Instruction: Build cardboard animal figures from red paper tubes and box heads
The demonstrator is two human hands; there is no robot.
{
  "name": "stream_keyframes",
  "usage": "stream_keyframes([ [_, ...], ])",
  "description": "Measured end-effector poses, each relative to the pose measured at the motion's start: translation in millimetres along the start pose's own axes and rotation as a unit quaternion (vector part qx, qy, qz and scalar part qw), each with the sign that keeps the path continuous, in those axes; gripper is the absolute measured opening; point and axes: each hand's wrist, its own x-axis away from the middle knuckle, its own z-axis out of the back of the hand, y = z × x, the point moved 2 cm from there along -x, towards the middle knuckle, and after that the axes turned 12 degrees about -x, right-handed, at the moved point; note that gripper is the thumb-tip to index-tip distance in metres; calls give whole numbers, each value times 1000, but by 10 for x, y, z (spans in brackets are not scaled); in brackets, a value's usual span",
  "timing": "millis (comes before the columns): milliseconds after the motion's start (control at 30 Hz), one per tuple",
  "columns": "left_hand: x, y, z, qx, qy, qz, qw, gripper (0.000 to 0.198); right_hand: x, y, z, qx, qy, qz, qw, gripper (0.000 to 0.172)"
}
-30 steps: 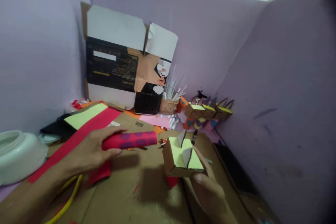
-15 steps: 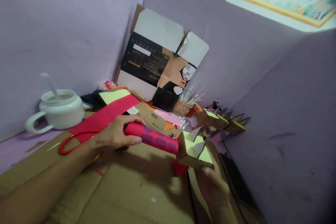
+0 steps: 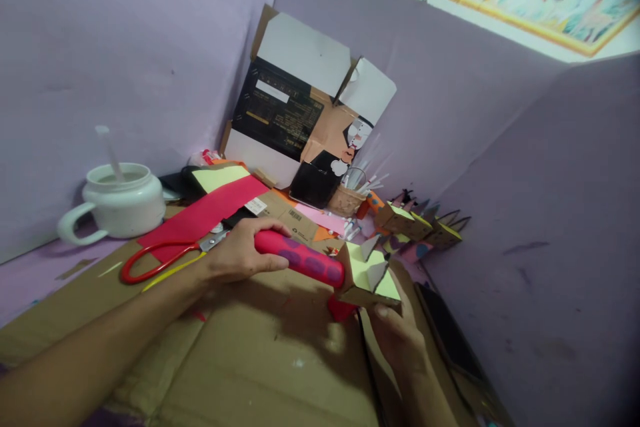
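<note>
My left hand (image 3: 239,255) is closed round a red paper tube with purple dots (image 3: 303,261), held level above the cardboard. The tube's far end touches a small cardboard box with a yellow-green top and pointed flaps (image 3: 369,275). My right hand (image 3: 397,340) grips that box from underneath, thumb on its front edge. A red paper scrap (image 3: 341,310) lies just below the box.
Red-handled scissors (image 3: 150,261) lie on a flattened cardboard sheet (image 3: 260,360). A white jug with a stick (image 3: 117,203) stands at the left. An opened carton (image 3: 300,113), a basket of pens (image 3: 347,197) and similar small boxes (image 3: 423,227) line the purple back wall.
The tube's end has come up against the box, which sits slightly lower right. The view swung left, bringing the jug and scissors into sight.
</note>
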Motion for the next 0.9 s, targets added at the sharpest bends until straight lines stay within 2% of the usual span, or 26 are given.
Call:
stream_keyframes([
  [200, -17, -21, 12, 4, 7, 3, 1000, 38, -31, 4, 22, 24, -9, 1, 1000, 71],
  [333, -12, -18, 28, 14, -7, 4, 1000, 39, -24, 7, 3, 19, -4, -4, 1000, 70],
  [433, -2, -7, 20, 13, 2, 0, 1000, 36, -18, 6, -8, 12, 4, -5, 1000, 67],
  [567, 9, -1, 1, 2, 25, -45, 999, 30, -17, 0, 4, 14, 21, 0, 1000, 70],
  [700, 18, -3, 8, -9, 16, -86, 996, 29, -27, -6, 25, 26, 24, 8, 999, 78],
  [833, 32, 12, 52, -30, 12, -129, 991, 27, -33, -8, 25, 23, 10, 13, 1000, 81],
  [900, 49, 20, 77, -38, 32, -160, 986, 25, -33, -12, 22, 19, -5, 14, 1000, 82],
])
